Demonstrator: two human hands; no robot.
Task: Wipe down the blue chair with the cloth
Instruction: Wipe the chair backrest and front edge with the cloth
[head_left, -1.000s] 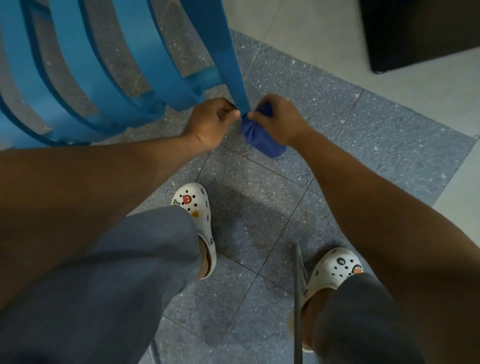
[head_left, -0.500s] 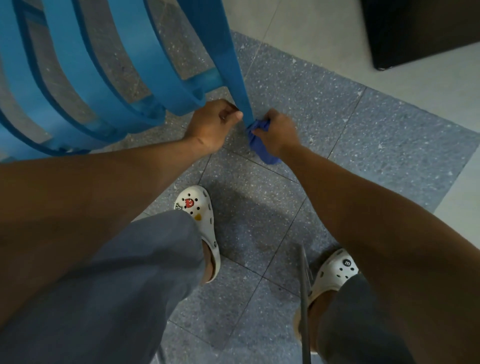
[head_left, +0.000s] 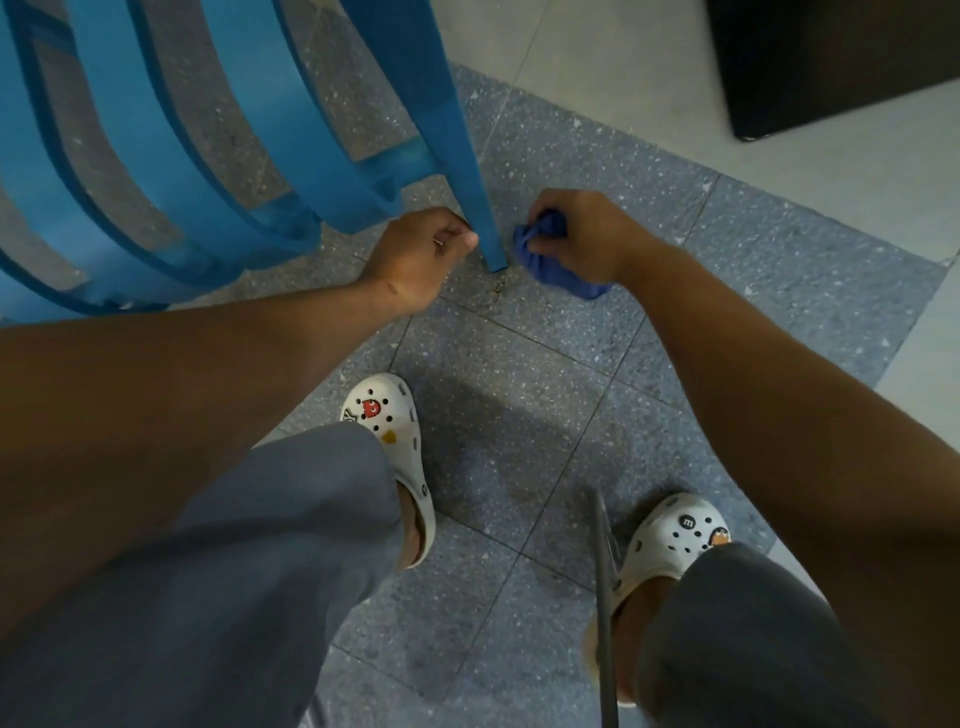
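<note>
The blue chair (head_left: 244, 150) fills the upper left, its curved slats seen from above. One of its legs (head_left: 470, 171) runs down to the floor near the centre. My left hand (head_left: 421, 254) is curled at the left side of that leg, close to its foot; whether it holds the leg I cannot tell. My right hand (head_left: 587, 239) grips a bunched dark blue cloth (head_left: 545, 260) just right of the leg's foot, a small gap apart from the leg.
Grey speckled floor tiles (head_left: 519, 415) lie below, with paler tiles at the right. A dark cabinet (head_left: 831, 57) stands at the top right. My feet in white clogs (head_left: 395, 431) stand below the hands. A thin grey rod (head_left: 605, 613) rises beside my right foot.
My right hand and the cloth slid down the chair leg and have come off it to the right. My left hand stays beside the leg.
</note>
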